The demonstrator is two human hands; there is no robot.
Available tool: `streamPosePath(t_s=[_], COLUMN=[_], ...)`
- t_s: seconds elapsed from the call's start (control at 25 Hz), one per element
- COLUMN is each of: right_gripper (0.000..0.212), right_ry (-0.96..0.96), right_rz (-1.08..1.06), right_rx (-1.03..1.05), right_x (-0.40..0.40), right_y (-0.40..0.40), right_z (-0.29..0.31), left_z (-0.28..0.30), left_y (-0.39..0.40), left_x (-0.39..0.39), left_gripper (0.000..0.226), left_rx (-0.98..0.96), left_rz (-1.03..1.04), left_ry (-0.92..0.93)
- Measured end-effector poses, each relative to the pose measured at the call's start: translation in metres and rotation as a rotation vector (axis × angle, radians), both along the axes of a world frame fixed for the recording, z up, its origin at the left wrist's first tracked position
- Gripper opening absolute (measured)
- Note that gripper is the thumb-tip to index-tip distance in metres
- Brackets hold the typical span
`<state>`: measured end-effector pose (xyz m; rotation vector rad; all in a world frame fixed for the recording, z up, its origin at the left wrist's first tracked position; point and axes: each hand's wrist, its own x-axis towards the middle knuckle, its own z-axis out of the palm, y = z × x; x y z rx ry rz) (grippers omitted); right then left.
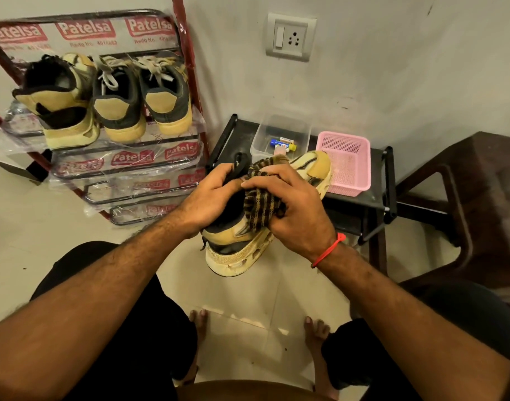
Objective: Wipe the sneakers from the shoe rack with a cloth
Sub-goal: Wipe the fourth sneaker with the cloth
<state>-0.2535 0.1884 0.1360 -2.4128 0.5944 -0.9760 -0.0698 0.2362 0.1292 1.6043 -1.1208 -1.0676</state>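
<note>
I hold a tan and cream sneaker [239,250] in the air above the floor, heel toward me. My left hand [210,195] grips it at the black collar and tongue. My right hand [294,209] grips a striped black and tan cloth [261,205] and presses it on the sneaker's upper. On the red shoe rack [187,68] at the upper left, the top shelf carries three more sneakers: a tan and black one [60,105] and a grey and tan pair [117,102], [168,94].
A low black table [363,198] by the wall bears a clear plastic box [279,134] with small items and a pink basket [346,163]. A dark brown chair [473,204] stands at the right. My bare feet [198,319] rest on the tiled floor.
</note>
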Motion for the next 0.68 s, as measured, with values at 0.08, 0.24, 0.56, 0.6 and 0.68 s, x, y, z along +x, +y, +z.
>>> streamPosePath(t_s=[0.08,0.24,0.56,0.6,0.68], right_gripper=[0.041,0.038,0.039,0.042,0.049], right_ry=[-0.004,0.084,0.102,0.091,0.063], right_rz=[0.066,0.206,-0.194,-0.3,-0.414], right_rx=[-0.026,-0.062,-0.224,-0.181,-0.079], right_x=[-0.001,0.009,-0.022,-0.028,-0.03], right_y=[-0.002,0.019,-0.051,-0.061,-0.063], right_z=[-0.001,-0.018,-0.001,0.001,0.001], left_z=[0.004,0.009,0.002,0.002,-0.001], left_y=[-0.001,-0.002,-0.008,-0.008,-0.009], left_x=[0.0,-0.009,-0.017,-0.018,-0.017], left_gripper=[0.022,0.036,0.023,0.022,0.02], left_rx=[-0.004,-0.045,-0.1,-0.133,-0.244], left_rz=[0.063,0.134,0.183,0.173,0.098], left_ry=[0.103,0.119,-0.026,-0.1,-0.29])
